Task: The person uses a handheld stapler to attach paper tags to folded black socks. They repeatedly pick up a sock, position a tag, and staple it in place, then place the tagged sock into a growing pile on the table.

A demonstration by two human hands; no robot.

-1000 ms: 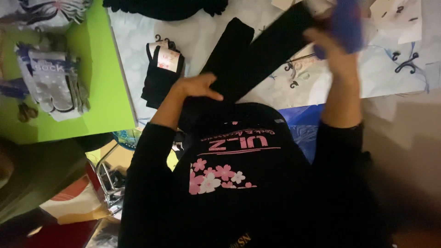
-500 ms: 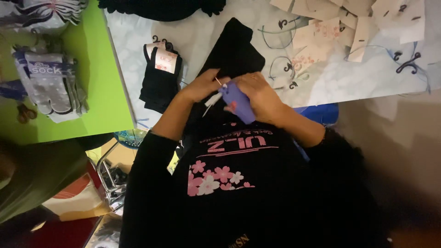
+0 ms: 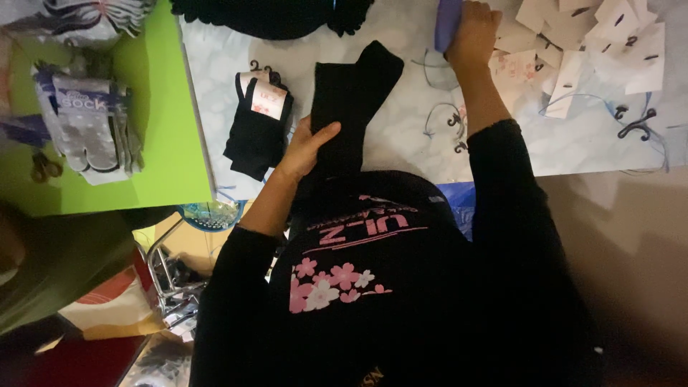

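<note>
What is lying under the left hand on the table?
Under the left hand lies a black sock, flat on the pale table cover. The hand hides the part below it, and the sock's lower end disappears behind the person's dark top.

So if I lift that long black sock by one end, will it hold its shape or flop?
The black sock would probably flop: it is soft knit lying flat on the table. It looks light; the left hand pins it easily. Unlikely to slide or roll.

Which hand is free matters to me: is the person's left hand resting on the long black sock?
Yes, the left hand lies flat on the long black sock spread on the pale table.
</note>
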